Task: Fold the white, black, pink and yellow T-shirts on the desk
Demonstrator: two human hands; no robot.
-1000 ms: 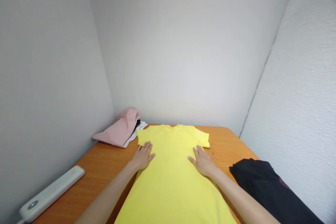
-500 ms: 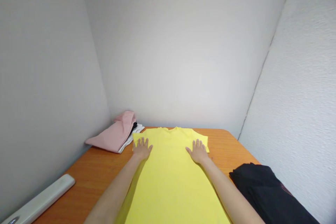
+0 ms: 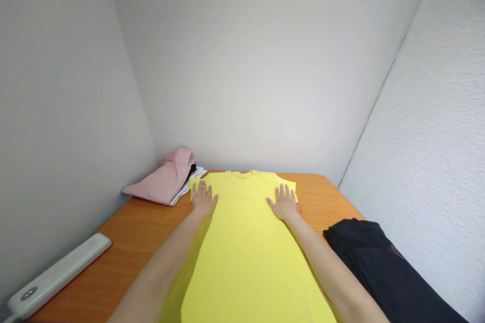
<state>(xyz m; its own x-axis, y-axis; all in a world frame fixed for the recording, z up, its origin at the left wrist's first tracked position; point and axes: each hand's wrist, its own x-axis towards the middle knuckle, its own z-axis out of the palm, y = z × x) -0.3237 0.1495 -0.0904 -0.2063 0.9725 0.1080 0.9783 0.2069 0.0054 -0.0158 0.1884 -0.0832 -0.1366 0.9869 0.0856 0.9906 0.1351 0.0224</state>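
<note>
Counter: an orange-brown wooden counter (image 3: 131,245) is set into a corner of pale walls (image 3: 235,60); its far right corner is rounded.
Yellow shirt: a short-sleeved yellow shirt (image 3: 250,252) is laid out flat along the middle of the counter, its neckline placed at the far edge, its lower part cut off by the bottom of the view.
Long axis: the shirt's length is run straight from the near side to the far edge, between the two forearms; the sleeves are pointed toward the left and right edges.
Left hand: the left hand (image 3: 203,202) is rested palm down on the shirt's left side, just below the shoulder; its fingers are spread, the thumb turned inward, and nothing is pinched.
Right hand: the right hand (image 3: 284,205) is placed likewise by the right sleeve, fingers fanned, thumb turned inward, nothing gripped.
Nearer hand: neither is clearly favoured; the shirt is found directly beneath both, with most of its body stretched between them and back toward the wearer.
Far left corner: a pink cloth (image 3: 162,181) is heaped over white fabric (image 3: 199,172).
Left edge: a long white bar-shaped object (image 3: 62,275) is laid near the wall.
Right edge: a folded black garment (image 3: 379,262) is set.
</note>
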